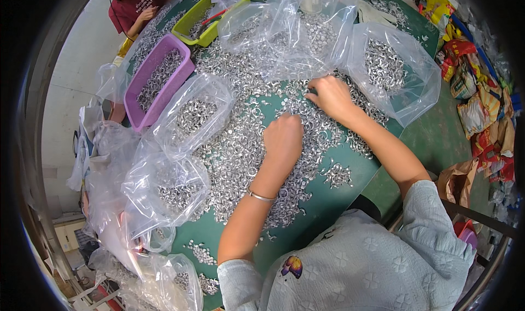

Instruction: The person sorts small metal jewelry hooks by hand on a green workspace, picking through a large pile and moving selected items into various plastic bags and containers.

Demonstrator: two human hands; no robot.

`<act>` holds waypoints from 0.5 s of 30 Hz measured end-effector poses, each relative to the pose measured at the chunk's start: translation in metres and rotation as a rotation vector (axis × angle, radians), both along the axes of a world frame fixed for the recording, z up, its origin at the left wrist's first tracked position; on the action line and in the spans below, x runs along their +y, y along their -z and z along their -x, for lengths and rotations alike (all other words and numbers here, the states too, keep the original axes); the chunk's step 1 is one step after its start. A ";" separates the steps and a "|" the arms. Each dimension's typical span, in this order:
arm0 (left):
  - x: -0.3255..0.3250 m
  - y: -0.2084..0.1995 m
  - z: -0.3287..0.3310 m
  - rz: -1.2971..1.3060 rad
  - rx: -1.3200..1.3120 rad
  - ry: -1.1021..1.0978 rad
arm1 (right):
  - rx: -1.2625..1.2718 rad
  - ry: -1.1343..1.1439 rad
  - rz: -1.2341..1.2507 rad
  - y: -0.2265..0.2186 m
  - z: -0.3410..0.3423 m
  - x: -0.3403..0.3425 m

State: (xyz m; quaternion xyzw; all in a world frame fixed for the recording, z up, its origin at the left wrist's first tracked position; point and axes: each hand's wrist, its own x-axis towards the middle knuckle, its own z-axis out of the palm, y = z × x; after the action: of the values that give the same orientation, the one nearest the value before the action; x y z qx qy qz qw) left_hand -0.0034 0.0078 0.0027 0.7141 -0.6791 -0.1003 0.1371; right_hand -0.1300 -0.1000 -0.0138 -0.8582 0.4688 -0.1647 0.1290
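Small shiny curved metal pieces (235, 152) lie heaped over the green table (322, 201). Among them, near the middle, my left hand (283, 139) is closed with its fingers curled down; the fingertips are hidden. Farther and to the right, my right hand (332, 99) bends its thumb and index finger toward each other over the pieces, by the edge of a clear plastic bag (306, 65). Whatever either hand pinches is too small or hidden to tell.
A purple basket (136, 92) and a yellow-green basket (210, 35) stand at the far left. Clear bags of metal pieces lie at the right (424, 76) and left (205, 130). Another person (128, 10) works at the far left. Colourful packaging (473, 114) lies beyond the right edge.
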 end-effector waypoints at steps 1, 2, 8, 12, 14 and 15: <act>-0.001 0.000 0.000 0.008 0.000 0.009 | 0.021 -0.021 0.029 0.007 -0.004 -0.002; -0.001 0.001 0.000 0.015 -0.001 0.018 | 0.072 -0.030 0.062 0.010 -0.006 -0.003; 0.002 0.010 -0.012 0.122 0.225 -0.026 | -0.061 -0.029 0.053 0.006 0.002 -0.006; 0.003 -0.016 -0.023 -0.281 1.220 -0.345 | -0.862 -0.078 -1.041 -0.002 0.025 -0.009; 0.006 -0.007 -0.033 -0.320 1.723 -0.276 | -1.185 -0.077 -1.358 -0.017 0.026 0.001; 0.008 -0.005 -0.038 -0.333 1.909 -0.212 | -1.284 -0.088 -1.444 -0.022 0.027 0.004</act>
State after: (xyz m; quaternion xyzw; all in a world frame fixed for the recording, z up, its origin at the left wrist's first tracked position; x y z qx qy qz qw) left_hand 0.0348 0.0159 0.0072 0.4002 -0.1919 -0.7186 0.5354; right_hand -0.1567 -0.0959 0.0078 -0.3352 0.2648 -0.2695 0.8631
